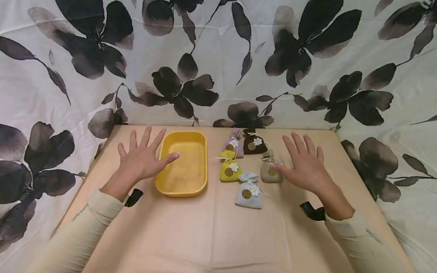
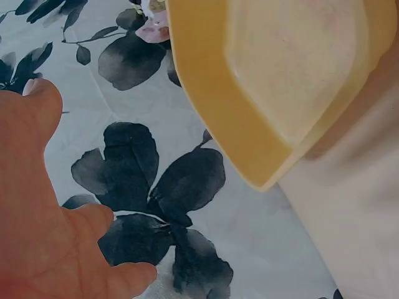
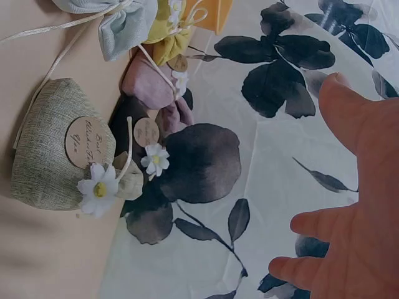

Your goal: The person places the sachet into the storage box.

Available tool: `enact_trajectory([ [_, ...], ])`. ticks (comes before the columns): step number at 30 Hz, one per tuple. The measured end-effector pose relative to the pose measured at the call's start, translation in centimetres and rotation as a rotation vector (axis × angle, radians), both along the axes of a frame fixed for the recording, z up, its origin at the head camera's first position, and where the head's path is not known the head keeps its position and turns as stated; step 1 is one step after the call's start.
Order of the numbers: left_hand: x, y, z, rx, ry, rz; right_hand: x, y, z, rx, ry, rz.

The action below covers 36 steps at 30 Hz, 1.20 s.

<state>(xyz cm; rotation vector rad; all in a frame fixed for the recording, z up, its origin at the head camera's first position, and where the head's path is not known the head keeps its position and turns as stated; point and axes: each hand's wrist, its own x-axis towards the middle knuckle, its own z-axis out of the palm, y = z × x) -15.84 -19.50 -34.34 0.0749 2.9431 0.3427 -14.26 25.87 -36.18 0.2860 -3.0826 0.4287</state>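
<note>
**Fingers [image 1: 145, 137] spread, nothing held**

From the head camera, you can see round brown tags [image 1: 246, 194] on the five little bags, but their print is too small to read, as is the dark lettering [image 1: 373, 236] on your cream sleeves [image 1: 362, 239]. Your left hand [image 1: 141, 161] is released, fingers fanned, its thumb across your view of the yellow tray [image 1: 184, 167]. Your right hand [image 1: 305, 168] is likewise splayed and free, its thumb overlapping the grey-green bag [image 1: 269, 179]. Just right of the tray, your bags stand or lean in a loose group: lilac [image 1: 240, 152] and dark brown [image 1: 250, 148] at the back, yellow [image 1: 235, 176] and grey-green in the middle, pale grey-white [image 1: 248, 201] nearest you. Each wears a white flower [image 1: 254, 189]. Your surface [image 1: 239, 235] is pale tan and creased, and white cloth [image 1: 218, 38] with dark printed flowers hangs behind and at both sides.

From your left wrist, no writing can be read. Your fingers sit at the picture's left edge, apart from the tray's corner, with the printed cloth beyond.

From your right wrist, the grey-green bag's tag shows "Best Wishes" and, lower, "You"; the dark bag's tag is too blurred. Your fingers, extended and grasping nothing, are well apart from the bags, against the flowered cloth.
</note>
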Motion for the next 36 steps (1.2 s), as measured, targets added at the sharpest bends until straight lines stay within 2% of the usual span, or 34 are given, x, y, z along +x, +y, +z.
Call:
enact_trajectory([
  [10, -0.9, 0.1, -0.8, 0.022, -0.009, -0.007, 0.2, 0.6, -0.6, -0.03, -0.003, -0.006],
  [18, -0.8, -0.2, -1.5, 0.026, -0.015, -0.004, 0.2, 0.5, -1.6, -0.035, -0.011, 0.006],
  [25, -0.8, -0.3, -2.9, 0.036, -0.042, -0.006, 0.5, 0.6, -2.7, -0.034, -0.028, -0.003],
  [32, -0.9, -0.7, -4.0, 0.027, -0.024, -0.014, 0.4, 0.5, -3.3, -0.048, -0.029, -0.009],
  [36, -1.0, -1.0, -4.8, 0.03, -0.037, -0.011, 0.3, 0.5, -3.6, -0.054, -0.037, -0.008],
])
